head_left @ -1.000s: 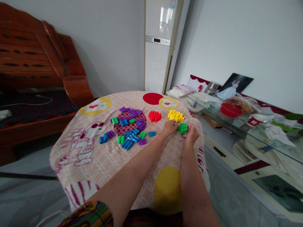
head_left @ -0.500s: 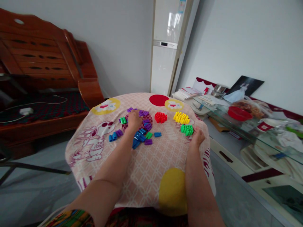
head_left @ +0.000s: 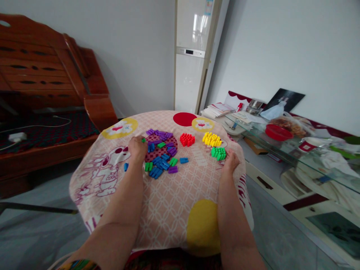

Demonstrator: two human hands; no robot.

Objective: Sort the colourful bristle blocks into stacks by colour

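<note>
- As the left hand (head_left: 137,148) curls at a green piece (head_left: 143,140), picking up seems underway; its grip I cannot tell.
- Loose blue pieces (head_left: 161,164) and purple pieces (head_left: 159,134) lie on the tabletop (head_left: 168,210); lifting one calls for a narrow pinch.
- Red cluster (head_left: 187,140), then yellow cluster (head_left: 212,140).
- Green cluster (head_left: 218,153), with the right hand (head_left: 231,161) bent at its edge, grasp unclear.

One red cluster (head_left: 187,140), one yellow cluster (head_left: 212,139) and one green cluster (head_left: 218,153) lie on one table (head_left: 171,210).

No text, label, brand, number or sign can be read here.
</note>
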